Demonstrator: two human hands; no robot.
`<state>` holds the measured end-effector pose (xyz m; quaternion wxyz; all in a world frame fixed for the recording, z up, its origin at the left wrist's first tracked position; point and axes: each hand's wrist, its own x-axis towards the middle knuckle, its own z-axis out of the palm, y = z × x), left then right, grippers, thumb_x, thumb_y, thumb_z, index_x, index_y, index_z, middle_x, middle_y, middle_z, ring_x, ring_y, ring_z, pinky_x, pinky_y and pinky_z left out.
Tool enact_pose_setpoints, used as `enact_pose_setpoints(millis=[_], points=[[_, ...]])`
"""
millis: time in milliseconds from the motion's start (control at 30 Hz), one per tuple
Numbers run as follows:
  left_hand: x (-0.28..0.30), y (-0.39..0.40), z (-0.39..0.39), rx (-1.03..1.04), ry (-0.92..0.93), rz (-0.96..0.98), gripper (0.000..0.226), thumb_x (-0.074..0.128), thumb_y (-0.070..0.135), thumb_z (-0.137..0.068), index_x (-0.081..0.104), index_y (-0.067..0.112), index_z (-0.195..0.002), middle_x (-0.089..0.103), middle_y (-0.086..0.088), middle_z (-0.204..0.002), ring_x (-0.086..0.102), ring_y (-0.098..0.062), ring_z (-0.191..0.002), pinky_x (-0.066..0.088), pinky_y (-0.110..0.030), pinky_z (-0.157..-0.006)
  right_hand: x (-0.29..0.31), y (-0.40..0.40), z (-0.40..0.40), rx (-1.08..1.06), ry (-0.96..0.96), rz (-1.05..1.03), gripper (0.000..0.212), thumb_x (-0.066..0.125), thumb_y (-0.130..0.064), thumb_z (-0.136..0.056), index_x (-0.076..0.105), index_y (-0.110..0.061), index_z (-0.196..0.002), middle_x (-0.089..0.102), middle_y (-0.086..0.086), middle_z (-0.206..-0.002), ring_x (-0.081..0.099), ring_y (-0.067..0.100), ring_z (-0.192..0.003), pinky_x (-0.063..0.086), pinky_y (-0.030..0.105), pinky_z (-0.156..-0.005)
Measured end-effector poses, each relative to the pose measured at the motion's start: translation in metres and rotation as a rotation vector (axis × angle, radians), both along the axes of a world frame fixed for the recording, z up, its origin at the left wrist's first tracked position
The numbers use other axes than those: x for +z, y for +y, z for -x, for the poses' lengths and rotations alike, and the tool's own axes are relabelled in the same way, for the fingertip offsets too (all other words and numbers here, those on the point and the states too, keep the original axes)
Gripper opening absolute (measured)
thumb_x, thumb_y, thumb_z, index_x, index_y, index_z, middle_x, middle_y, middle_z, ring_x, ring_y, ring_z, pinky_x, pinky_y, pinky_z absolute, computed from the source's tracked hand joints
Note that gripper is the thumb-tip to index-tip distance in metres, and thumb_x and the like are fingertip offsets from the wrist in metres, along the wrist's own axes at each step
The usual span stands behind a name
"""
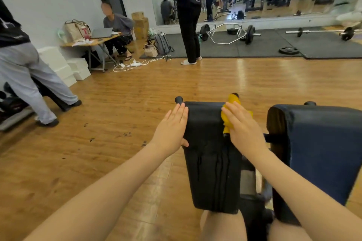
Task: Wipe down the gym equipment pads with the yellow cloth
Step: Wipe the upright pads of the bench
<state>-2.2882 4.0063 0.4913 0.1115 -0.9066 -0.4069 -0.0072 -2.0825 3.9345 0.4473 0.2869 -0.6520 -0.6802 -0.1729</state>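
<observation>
Pressing yellow cloth (227, 118) onto black pad (207, 143), R hand (243, 129) fingers straight; L hand (170, 127) flat on pad edge.

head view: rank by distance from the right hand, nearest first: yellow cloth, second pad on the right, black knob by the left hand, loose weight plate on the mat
From the right hand:
1. yellow cloth, directly under its fingers, on the left pad's top right edge.
2. second pad, just to the right.
3. black knob, across the pad, beyond the left hand's fingertips.
4. weight plate, far ahead on the dark mat.
</observation>
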Motion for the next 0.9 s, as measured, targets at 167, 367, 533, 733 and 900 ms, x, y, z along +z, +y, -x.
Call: enact_pose_setpoints(millis=[167, 367, 533, 733, 900], points=[[0.002, -0.002, -0.005, 0.012, 0.079, -0.050, 0.109, 0.062, 0.049, -0.081, -0.011, 0.001, -0.146, -0.012, -0.016, -0.156, -0.010, -0.027, -0.144, -0.004, -0.035, -0.115, 0.022, -0.008, -0.007, 0.047, 0.404, 0.029, 0.045, 0.053, -0.003, -0.091, 0.045, -0.007, -0.135, 0.038, 0.008, -0.145, 0.029, 0.020, -0.137, 0.022, 0.028, -0.112], [0.002, -0.003, -0.006, 0.036, 0.086, -0.020, 0.110, 0.063, 0.048, -0.081, -0.012, 0.001, -0.146, -0.013, -0.016, -0.156, -0.011, -0.026, -0.144, -0.003, -0.035, -0.115, 0.032, 0.028, 0.009, -0.071, 0.282, 0.148, 0.041, 0.054, -0.022, -0.092, 0.051, -0.011, -0.131, 0.044, 0.007, -0.141, 0.033, 0.027, -0.136, 0.022, 0.042, -0.112], [-0.001, -0.004, -0.006, 0.049, 0.062, -0.008, 0.110, 0.064, 0.046, -0.080, -0.012, 0.002, -0.146, -0.012, -0.015, -0.156, -0.010, -0.026, -0.144, -0.003, -0.035, -0.115, -0.015, -0.007, 0.018, -0.002, 0.214, -0.136, 0.050, 0.067, 0.013, -0.073, 0.059, 0.000, -0.121, 0.054, 0.016, -0.130, 0.043, 0.028, -0.127, 0.033, 0.045, -0.106], [0.002, -0.008, -0.005, 0.050, 0.041, 0.000, 0.109, 0.065, 0.044, -0.081, -0.011, 0.002, -0.147, -0.011, -0.016, -0.156, -0.010, -0.025, -0.145, -0.003, -0.034, -0.115, -0.056, -0.049, 0.020, 0.094, 0.062, -0.004, 0.067, 0.076, 0.017, -0.058, 0.059, -0.003, -0.120, 0.055, 0.014, -0.129, 0.035, 0.020, -0.128, 0.032, 0.050, -0.101], [0.001, -0.009, -0.006, 0.062, 0.036, 0.013, 0.111, 0.067, 0.043, -0.079, -0.010, 0.001, -0.147, -0.010, -0.017, -0.156, -0.008, -0.026, -0.145, -0.001, -0.035, -0.116, -0.003, -0.029, 0.005, 0.119, 0.003, -0.113, 0.042, 0.044, -0.007, -0.084, 0.053, -0.003, -0.125, 0.048, 0.015, -0.136, 0.033, 0.026, -0.131, 0.022, 0.042, -0.111]])
